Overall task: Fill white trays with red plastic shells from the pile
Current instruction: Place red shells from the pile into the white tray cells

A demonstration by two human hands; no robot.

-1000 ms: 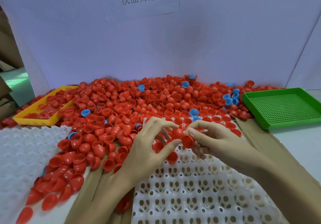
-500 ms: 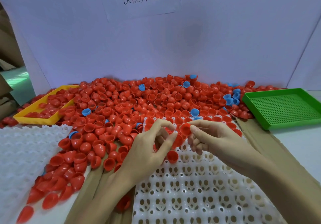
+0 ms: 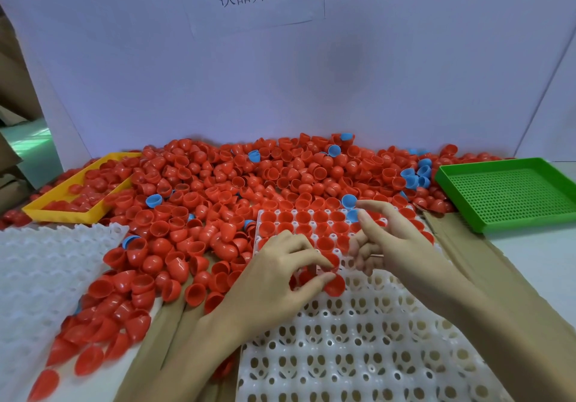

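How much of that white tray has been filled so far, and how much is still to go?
Done: the far rows of the middle white tray hold red shells. In hand: the left hand grips a red shell at the edge of the filled part; the right hand hovers open. Left: most of the tray's near pockets are empty, the second white tray looks unfilled, and the pile is large.

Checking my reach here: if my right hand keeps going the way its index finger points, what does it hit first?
Probably the blue shell just beyond the right hand, at the white tray's far edge; depth is uncertain.
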